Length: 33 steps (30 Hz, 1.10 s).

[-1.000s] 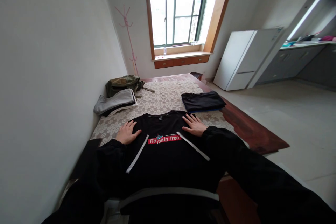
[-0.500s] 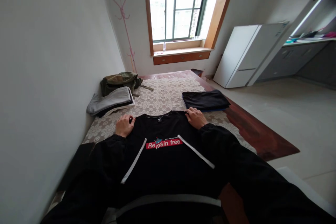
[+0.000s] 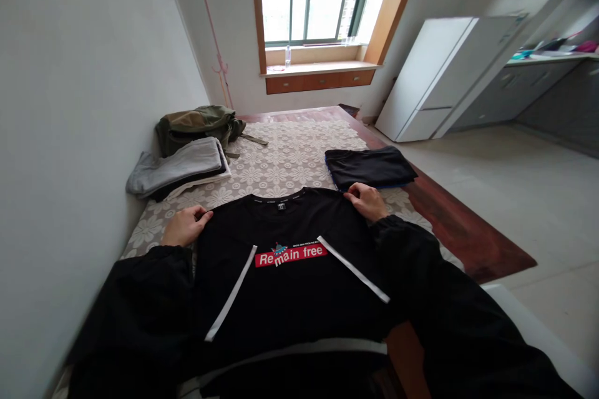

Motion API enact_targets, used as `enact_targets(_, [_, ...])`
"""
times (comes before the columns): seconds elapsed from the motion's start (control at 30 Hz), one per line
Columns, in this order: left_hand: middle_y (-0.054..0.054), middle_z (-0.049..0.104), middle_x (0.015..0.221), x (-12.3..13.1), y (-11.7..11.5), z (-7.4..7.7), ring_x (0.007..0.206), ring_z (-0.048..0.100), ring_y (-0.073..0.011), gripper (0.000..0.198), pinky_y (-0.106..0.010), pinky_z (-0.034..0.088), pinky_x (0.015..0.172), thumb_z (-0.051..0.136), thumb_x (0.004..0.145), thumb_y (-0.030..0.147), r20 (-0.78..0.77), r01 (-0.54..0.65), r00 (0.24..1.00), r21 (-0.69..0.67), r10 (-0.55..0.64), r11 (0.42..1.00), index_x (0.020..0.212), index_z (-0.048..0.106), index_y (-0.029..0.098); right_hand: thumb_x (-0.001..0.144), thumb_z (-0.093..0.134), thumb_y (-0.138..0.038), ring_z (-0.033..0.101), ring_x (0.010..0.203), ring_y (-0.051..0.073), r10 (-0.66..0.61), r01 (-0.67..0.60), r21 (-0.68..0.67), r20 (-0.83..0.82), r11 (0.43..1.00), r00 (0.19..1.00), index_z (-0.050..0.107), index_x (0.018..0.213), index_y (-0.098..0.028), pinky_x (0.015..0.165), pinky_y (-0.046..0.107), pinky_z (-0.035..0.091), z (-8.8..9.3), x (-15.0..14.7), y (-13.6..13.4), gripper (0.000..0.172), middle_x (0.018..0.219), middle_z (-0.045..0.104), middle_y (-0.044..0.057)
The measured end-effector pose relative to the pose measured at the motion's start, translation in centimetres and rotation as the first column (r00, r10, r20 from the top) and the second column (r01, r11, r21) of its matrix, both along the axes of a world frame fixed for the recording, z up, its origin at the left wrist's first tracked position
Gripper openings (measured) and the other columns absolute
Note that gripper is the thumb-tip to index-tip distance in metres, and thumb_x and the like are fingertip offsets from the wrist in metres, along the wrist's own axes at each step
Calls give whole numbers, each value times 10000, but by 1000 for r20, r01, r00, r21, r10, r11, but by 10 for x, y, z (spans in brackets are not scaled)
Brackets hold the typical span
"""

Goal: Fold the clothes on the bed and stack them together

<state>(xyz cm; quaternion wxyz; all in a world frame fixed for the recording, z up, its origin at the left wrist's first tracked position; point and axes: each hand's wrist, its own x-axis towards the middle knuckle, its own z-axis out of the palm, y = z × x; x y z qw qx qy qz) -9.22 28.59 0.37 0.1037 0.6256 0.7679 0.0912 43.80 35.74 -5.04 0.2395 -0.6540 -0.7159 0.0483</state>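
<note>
A black T-shirt (image 3: 290, 293) lies spread over the near part of the table, its collar pointing away from me. It has a red "Remain free" print on the chest and white stripes. My left hand (image 3: 186, 225) pinches the shirt at its left shoulder, fingers closed on the cloth. At the right shoulder my right hand (image 3: 367, 201) grips the fabric between thumb and fingers. The lower part of the shirt hangs towards me past the table's near edge, and the sleeves are partly hidden by my arms.
A lace tablecloth (image 3: 281, 159) covers the dark red table (image 3: 486, 249). Folded grey, black and white clothes (image 3: 180, 168) lie at the left, before an olive backpack (image 3: 199, 124). Folded dark clothes (image 3: 369, 166) lie beyond my right hand. A wall runs along the left.
My hands have moved apart along the shoulders, the left one outward to the left, the right one slightly right. The shirt's shoulders are stretched wider. The camera view has tilted down a little.
</note>
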Motion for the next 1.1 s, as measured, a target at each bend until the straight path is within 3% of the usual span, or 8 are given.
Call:
enact_targets(0.2, [-60,758,816,1,0,-3,857,707,-283,374,-314,451,690,532,908,561,-34,-45,998,27,46,999,919,759,265,882,609,-426,677,750,229,-19,19,-6,-31,1000,999,684,803,-235,724,336,481,2,-1,-1,220,805,743,61])
enact_targets(0.37, [-64,775,868,0,-1,-5,878,713,-296,355,-323,467,701,538,905,538,-28,-87,996,32,88,996,921,772,271,872,631,-536,666,747,236,-6,7,24,-37,1000,999,631,722,-246,701,340,471,3,-3,-2,326,790,730,64])
enact_targets(0.53, [-75,785,929,1,-1,-5,916,714,-310,356,-330,462,694,543,902,541,-44,-132,990,24,133,991,909,773,270,905,608,-493,655,712,238,-52,53,24,-23,998,998,608,704,-253,678,349,457,1,-2,1,313,758,718,61])
enact_targets(0.83, [-63,791,974,10,-2,-8,951,720,-281,374,-319,473,737,577,901,572,14,-60,998,81,59,995,986,770,262,966,567,-499,638,1080,324,124,-145,117,168,983,978,699,1015,-231,953,444,456,5,-12,-10,302,1083,723,123])
enact_targets(1.1, [-70,795,1095,16,-2,-12,1066,713,-306,304,-344,493,804,585,931,481,35,-68,997,96,65,993,1044,750,253,903,621,-537,659,897,269,48,-58,32,248,998,968,662,879,-241,792,376,457,11,-20,0,300,939,713,74])
